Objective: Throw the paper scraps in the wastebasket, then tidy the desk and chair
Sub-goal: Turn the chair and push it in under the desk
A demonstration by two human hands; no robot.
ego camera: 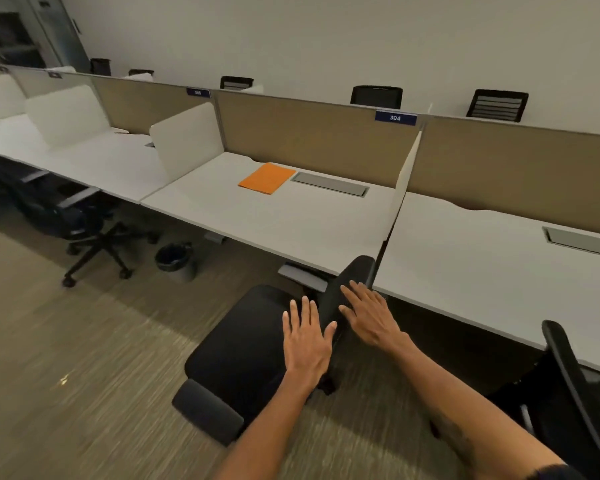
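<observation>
A: Where does the chair (pixel 243 344) stand?
B: Sideways, just in front of the table (pixel 291 230), with its back near the table's front edge and its seat out over the carpet.
A: And the hands?
B: Both are flat, fingers straight and spread, holding nothing. The right hand (pixel 369 317) lies against the chair's back. The left hand (pixel 307 337) is over the seat, thumb beside the back; whether it touches the seat cannot be told.
A: What lies on the table?
B: An orange folder (pixel 266 178), flat, near the partition (pixel 312 133), just beside a grey hatch (pixel 329 184).
A: The wastebasket (pixel 175 259)?
B: Upright on the floor under the table's left end, well apart from the chair.
</observation>
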